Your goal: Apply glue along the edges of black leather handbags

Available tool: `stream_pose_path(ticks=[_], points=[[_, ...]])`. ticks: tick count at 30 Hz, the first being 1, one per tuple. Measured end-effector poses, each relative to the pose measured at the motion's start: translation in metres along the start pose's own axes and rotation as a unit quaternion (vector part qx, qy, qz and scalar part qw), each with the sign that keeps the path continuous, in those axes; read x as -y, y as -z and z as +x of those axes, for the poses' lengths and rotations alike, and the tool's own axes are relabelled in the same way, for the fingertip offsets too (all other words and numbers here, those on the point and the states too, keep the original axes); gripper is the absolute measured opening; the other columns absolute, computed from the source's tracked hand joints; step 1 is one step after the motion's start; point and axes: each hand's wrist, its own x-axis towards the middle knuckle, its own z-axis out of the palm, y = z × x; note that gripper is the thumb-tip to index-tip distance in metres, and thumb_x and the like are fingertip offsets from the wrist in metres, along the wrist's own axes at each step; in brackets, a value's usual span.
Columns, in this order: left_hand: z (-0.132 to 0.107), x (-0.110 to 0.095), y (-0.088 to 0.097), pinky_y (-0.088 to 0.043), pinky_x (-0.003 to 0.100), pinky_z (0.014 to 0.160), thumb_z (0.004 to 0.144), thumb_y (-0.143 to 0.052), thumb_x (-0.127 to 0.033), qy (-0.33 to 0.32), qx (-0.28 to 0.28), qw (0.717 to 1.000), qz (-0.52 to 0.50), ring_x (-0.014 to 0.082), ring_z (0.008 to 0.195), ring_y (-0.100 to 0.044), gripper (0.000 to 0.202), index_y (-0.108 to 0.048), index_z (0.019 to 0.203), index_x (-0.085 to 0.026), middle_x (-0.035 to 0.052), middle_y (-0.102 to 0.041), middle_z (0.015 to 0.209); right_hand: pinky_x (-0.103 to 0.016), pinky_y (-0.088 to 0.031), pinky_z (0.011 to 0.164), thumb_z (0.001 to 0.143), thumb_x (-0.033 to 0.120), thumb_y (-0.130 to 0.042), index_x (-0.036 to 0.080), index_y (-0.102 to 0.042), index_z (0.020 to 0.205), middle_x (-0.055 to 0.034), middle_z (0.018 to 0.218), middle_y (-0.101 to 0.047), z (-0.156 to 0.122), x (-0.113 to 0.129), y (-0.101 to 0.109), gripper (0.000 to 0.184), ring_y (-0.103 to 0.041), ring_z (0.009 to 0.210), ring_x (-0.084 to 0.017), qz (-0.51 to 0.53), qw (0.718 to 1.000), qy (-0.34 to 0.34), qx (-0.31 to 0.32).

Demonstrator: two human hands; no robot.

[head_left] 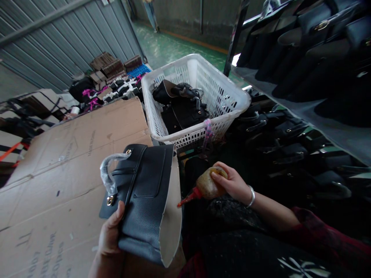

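A black handbag (147, 193) lies tilted over the cardboard, its pale raw edge and opening facing right. Its handle (108, 173) is wrapped in clear plastic and joined by gold-coloured rings. My left hand (111, 231) grips the lower left of the bag, thumb on top and the other fingers hidden beneath. In my right hand (230, 181) is a squeeze bottle (210, 183), yellowish and stained, with a red nozzle. The nozzle tip points left at the bag's pale edge; whether it touches I cannot tell.
Flattened cardboard (58, 166) covers the work surface on the left. Beyond the bag stands a white plastic basket (223, 90) holding several black bags. Racks of black bags (301, 69) fill the right side. Stacked pieces (108, 67) lie at the back left; a person's legs (150, 15) show far off.
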Motion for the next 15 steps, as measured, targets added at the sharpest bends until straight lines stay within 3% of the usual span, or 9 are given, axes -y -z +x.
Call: stream_pose_path(ticks=[3, 6, 11, 15], points=[[-0.002, -0.001, -0.002, -0.056, 0.050, 0.078, 0.083, -0.056, -0.028, 0.005, -0.003, 1.000, 0.007, 0.0395, 0.087, -0.068, 0.068, -0.038, 0.139, 0.005, 0.0213, -0.071, 0.077, -0.024, -0.038, 0.054, 0.078, 0.044, -0.061, 0.019, -0.052, 0.076, 0.0025, 0.064, -0.049, -0.005, 0.002, 0.001, 0.027, -0.045, 0.059, -0.012, -0.004, 1.000, 0.000, 0.011], [-0.004, -0.003, -0.005, -0.057, 0.050, 0.077, 0.083, -0.055, -0.026, 0.002, -0.004, 1.000, 0.000, 0.0385, 0.084, -0.068, 0.066, -0.038, 0.139, 0.005, 0.0200, -0.071, 0.074, -0.025, -0.039, 0.055, 0.079, 0.043, -0.061, 0.020, -0.052, 0.077, 0.0025, 0.065, -0.050, 0.000, 0.000, 0.005, 0.025, -0.046, 0.060, -0.012, -0.028, 0.999, 0.019, -0.005], [-0.002, -0.003, -0.004, -0.057, 0.050, 0.077, 0.083, -0.057, -0.028, 0.015, -0.002, 1.000, 0.001, 0.0378, 0.083, -0.069, 0.065, -0.041, 0.137, 0.004, 0.0193, -0.072, 0.076, -0.027, -0.040, 0.059, 0.077, 0.043, -0.062, 0.020, -0.054, 0.079, 0.0016, 0.067, -0.053, 0.018, -0.007, 0.015, 0.024, -0.048, 0.062, -0.014, -0.089, 0.989, 0.062, -0.104], [0.004, -0.002, 0.001, -0.056, 0.050, 0.079, 0.082, -0.059, -0.028, 0.015, -0.004, 1.000, 0.000, 0.0376, 0.085, -0.069, 0.063, -0.045, 0.135, 0.003, 0.0184, -0.072, 0.078, -0.027, -0.041, 0.059, 0.075, 0.047, -0.063, 0.021, -0.054, 0.080, 0.0013, 0.067, -0.055, 0.029, -0.009, 0.014, 0.027, -0.050, 0.063, -0.015, -0.062, 0.982, 0.068, -0.163]])
